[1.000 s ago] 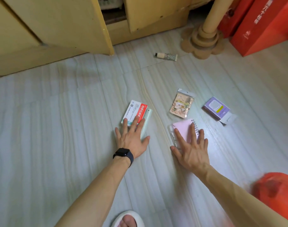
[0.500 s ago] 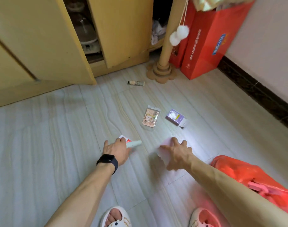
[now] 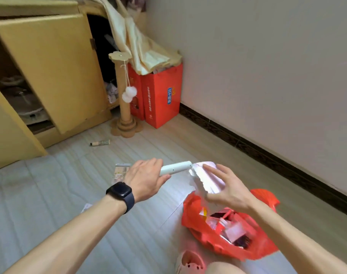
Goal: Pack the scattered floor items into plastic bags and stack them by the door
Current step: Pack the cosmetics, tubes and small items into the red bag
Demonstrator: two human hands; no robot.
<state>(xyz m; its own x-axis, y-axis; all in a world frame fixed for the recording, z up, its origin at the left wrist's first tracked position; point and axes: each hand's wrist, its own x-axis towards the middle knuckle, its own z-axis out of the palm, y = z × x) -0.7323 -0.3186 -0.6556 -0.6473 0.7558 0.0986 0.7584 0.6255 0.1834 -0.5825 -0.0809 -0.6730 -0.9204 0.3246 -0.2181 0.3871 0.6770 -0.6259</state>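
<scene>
My left hand [image 3: 147, 178], with a black watch on the wrist, grips a pale green tube-shaped item [image 3: 175, 168] raised off the floor. My right hand [image 3: 228, 189] holds the pink notebook [image 3: 207, 177] just above an open red plastic bag [image 3: 253, 248] that has several small items inside. A beige sachet [image 3: 120, 172] lies on the floor, partly hidden behind my left hand. A small cream tube [image 3: 100, 143] lies further off, near the cabinet. A white corner of something [image 3: 86, 207] peeks out beside my left forearm.
Yellow cabinet with open doors [image 3: 50, 72] stands at left. A cardboard scratching post [image 3: 123, 95] and red paper bags [image 3: 160, 95] sit in the corner. The wall with dark skirting [image 3: 267, 155] runs along the right. My slipper [image 3: 190, 262] is at the bottom.
Both hands lifted off the floor with their items, the left with the pale tube, the right with the pink notebook, and swung right over the red bag. The view tilted up.
</scene>
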